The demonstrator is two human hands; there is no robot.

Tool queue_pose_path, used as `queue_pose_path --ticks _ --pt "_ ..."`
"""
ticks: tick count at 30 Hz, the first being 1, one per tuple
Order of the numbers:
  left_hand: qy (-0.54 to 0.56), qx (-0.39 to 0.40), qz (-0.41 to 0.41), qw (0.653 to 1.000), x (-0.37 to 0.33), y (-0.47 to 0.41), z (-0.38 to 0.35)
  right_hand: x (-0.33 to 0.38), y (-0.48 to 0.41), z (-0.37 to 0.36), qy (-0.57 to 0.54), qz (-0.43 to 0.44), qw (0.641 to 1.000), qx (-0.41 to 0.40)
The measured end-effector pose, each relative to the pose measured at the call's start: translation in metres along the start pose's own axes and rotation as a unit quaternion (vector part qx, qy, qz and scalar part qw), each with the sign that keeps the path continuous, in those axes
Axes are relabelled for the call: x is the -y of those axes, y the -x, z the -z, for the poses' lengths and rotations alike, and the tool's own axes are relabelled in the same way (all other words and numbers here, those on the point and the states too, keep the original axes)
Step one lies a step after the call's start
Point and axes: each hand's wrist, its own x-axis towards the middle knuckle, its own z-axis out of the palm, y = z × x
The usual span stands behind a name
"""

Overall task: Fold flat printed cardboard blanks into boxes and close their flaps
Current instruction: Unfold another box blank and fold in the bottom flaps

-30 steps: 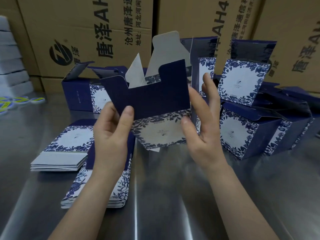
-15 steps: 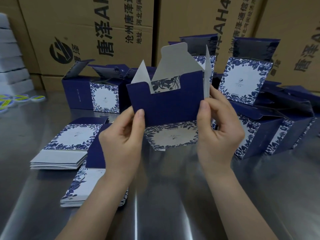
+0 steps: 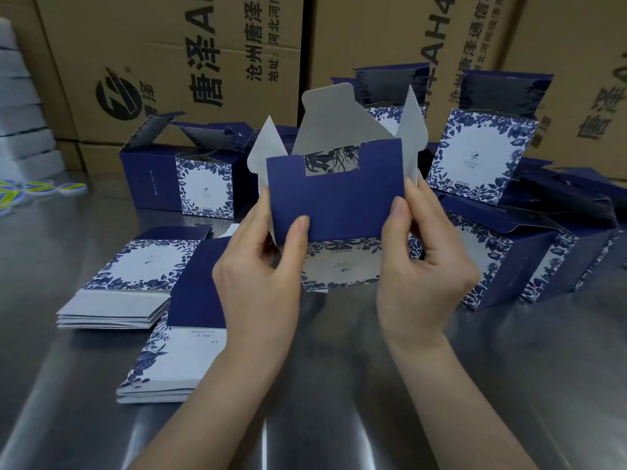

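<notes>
I hold a half-formed navy and white floral box (image 3: 339, 201) up over the steel table, its white inner flaps standing open at the top. My left hand (image 3: 263, 266) pinches its lower left edge, thumb on the navy front flap. My right hand (image 3: 424, 262) grips the right edge, thumb on the same flap and fingers behind. Two stacks of flat blanks lie to the left: the nearer stack of flat blanks (image 3: 176, 354) partly under my left forearm and a further stack of flat blanks (image 3: 129, 283).
Folded boxes with raised lids crowd the back and right: a left folded box (image 3: 190, 181), an upright folded box (image 3: 481, 154) and tilted right boxes (image 3: 509, 259). Brown shipping cartons (image 3: 176, 62) wall the rear. Yellow-green stickers (image 3: 30, 189) lie far left on the steel table (image 3: 339, 385).
The box has squared up and shifted right; the right white side flap has swung out. My right thumb has moved onto the navy front flap while the left hand keeps its pinch.
</notes>
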Motion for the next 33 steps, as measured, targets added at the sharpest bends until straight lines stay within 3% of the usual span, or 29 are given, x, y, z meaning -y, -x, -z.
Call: queue_pose_path --ticks 6,10,22,26,33 --pt "0.031 0.001 0.049 0.998 0.006 0.000 -0.004 -0.002 0.002 -0.002 -0.013 0.007 1.000 0.000" --pt "0.030 0.017 0.039 0.999 0.006 -0.003 -0.002 -0.003 0.002 0.000 -0.035 0.008 0.999 0.023" --pt "0.184 0.055 0.158 0.969 0.006 -0.009 0.001 0.002 -0.007 0.006 -0.114 -0.180 0.962 0.171" --pt "0.216 0.065 0.137 0.965 0.005 -0.007 0.000 0.004 -0.006 0.007 -0.155 -0.174 0.961 0.150" --pt "0.239 0.060 0.008 0.969 -0.007 -0.002 0.005 0.011 -0.001 0.009 -0.204 -0.144 0.961 0.121"
